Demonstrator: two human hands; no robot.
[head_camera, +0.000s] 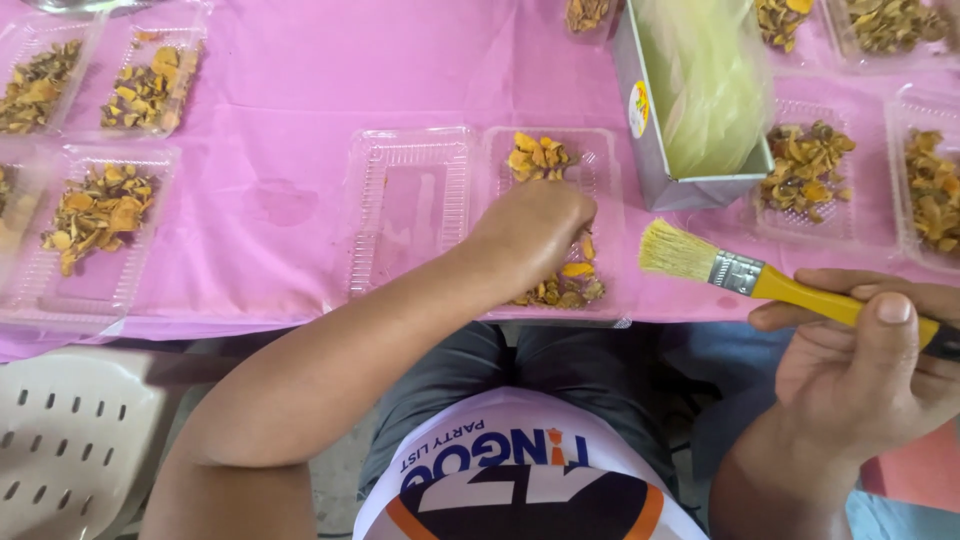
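Head view: the left hand (535, 232) is curled over the open clear plastic clamshell tray (420, 200), fingers bunched down among the dried orange-brown chips (538, 157), so it covers many of them. The right hand (865, 375) is closed around the yellow-handled paintbrush with pale bristles (735, 270), held off the pink-covered desk (300, 90), bristles pointing at the tray.

Open tray (548, 225) before the person — metal box (668, 150) right of it
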